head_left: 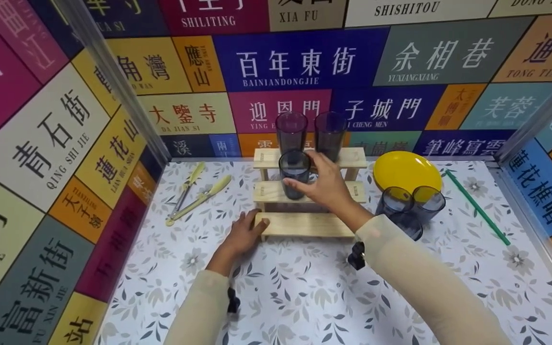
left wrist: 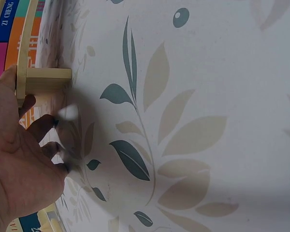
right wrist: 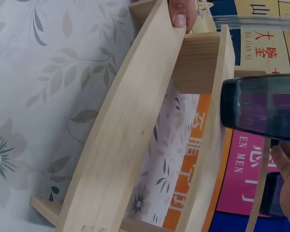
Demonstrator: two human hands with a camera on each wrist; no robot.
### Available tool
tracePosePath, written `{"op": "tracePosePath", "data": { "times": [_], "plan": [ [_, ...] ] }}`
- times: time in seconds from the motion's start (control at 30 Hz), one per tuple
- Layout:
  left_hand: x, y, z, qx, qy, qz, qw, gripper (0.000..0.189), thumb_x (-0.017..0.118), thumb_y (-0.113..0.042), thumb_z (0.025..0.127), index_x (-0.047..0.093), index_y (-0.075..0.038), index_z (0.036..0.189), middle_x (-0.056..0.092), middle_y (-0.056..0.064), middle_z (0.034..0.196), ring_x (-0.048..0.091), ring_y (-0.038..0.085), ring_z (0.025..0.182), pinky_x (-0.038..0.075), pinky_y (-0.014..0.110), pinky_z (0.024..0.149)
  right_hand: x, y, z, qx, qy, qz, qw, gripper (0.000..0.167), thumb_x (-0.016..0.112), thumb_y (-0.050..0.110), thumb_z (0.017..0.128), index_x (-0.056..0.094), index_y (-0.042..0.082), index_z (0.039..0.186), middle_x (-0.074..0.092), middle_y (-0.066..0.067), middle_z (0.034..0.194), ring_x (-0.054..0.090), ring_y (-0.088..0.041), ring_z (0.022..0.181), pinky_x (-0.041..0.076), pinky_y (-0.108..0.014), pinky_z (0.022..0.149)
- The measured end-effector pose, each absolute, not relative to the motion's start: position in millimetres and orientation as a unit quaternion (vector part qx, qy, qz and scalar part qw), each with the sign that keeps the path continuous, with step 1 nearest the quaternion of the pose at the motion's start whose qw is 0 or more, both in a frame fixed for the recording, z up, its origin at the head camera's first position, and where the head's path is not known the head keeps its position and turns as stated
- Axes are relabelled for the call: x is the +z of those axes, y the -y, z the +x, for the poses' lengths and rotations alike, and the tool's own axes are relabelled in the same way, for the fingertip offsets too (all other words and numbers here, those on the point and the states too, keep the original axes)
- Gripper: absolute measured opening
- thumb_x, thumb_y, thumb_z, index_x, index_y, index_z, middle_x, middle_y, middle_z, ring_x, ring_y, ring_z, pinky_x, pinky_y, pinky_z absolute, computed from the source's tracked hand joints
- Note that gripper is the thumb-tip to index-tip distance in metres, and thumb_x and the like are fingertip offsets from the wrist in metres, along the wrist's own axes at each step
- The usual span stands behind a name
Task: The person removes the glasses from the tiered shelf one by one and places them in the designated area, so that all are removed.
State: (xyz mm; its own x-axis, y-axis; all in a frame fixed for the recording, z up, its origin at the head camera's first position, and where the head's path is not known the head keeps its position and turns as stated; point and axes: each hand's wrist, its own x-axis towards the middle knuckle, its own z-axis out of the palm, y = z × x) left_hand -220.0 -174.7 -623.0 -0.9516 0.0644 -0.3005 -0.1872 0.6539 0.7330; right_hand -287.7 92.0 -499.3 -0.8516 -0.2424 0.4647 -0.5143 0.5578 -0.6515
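Observation:
A three-tier wooden rack (head_left: 304, 225) stands on the table. My left hand (head_left: 245, 235) grips the left end of its lowest step, with the thumb on top in the right wrist view and the other fingers (left wrist: 41, 129) below the board in the left wrist view. On the middle step, my right hand (head_left: 326, 184) holds a dark tinted drinking glass (head_left: 295, 175) from its right side, thumb in front. The glass (right wrist: 261, 106) is upright, its base right at the step. Two more tinted glasses, a left one (head_left: 291, 129) and a right one (head_left: 329, 132), stand on the top step.
Right of the rack, several tinted glasses (head_left: 428, 203) stand close together before a yellow plate (head_left: 406, 170). A green stick (head_left: 478, 208) lies farther right. Tongs with yellowish ends (head_left: 199, 199) lie open at the left. Printed panels (head_left: 304, 62) wall the table at the back and sides.

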Motion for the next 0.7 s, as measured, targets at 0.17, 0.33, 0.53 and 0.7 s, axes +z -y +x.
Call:
{"op": "tracePosePath", "data": {
  "times": [0.17,0.33,0.53,0.7],
  "plan": [
    [-622.4,175.8,-219.9,0.416,-0.896,-0.034,0.154,0.075,0.047,-0.070,0.111,0.039,-0.028,0.172,0.012,0.024,0.186,0.005,0.055,0.171,0.016,0.075,0.134,-500.4,-90.1,-288.6,0.436,0.859,0.215,0.161,0.083,0.100,0.045,0.083,0.064,0.003,0.146,0.075,-0.018,0.135,0.074,-0.037,0.122,0.058,-0.054,0.105],
    [-621.3,177.1,-219.6,0.420,-0.896,-0.025,0.145,0.075,0.049,-0.068,0.111,0.041,-0.024,0.171,0.017,0.028,0.183,0.007,0.058,0.169,0.014,0.078,0.133,-501.8,-88.9,-288.8,0.442,0.858,0.210,0.155,0.085,0.100,0.045,0.083,0.063,0.001,0.146,0.077,-0.019,0.127,0.075,-0.035,0.118,0.060,-0.051,0.101],
    [-625.1,176.3,-222.2,0.409,-0.899,-0.034,0.150,0.072,0.048,-0.067,0.112,0.040,-0.028,0.172,0.017,0.025,0.184,0.005,0.058,0.170,0.016,0.077,0.133,-501.2,-81.8,-288.8,0.428,0.872,0.187,0.147,0.090,0.098,0.052,0.083,0.060,0.005,0.150,0.076,-0.018,0.134,0.072,-0.036,0.125,0.057,-0.054,0.108],
    [-627.5,175.7,-222.3,0.411,-0.900,-0.032,0.144,0.071,0.049,-0.066,0.112,0.041,-0.028,0.171,0.017,0.026,0.184,0.006,0.058,0.169,0.016,0.076,0.133,-501.9,-75.5,-288.8,0.428,0.872,0.175,0.159,0.093,0.098,0.057,0.080,0.061,0.006,0.148,0.075,-0.017,0.134,0.073,-0.036,0.124,0.056,-0.054,0.109]
  ]
}}
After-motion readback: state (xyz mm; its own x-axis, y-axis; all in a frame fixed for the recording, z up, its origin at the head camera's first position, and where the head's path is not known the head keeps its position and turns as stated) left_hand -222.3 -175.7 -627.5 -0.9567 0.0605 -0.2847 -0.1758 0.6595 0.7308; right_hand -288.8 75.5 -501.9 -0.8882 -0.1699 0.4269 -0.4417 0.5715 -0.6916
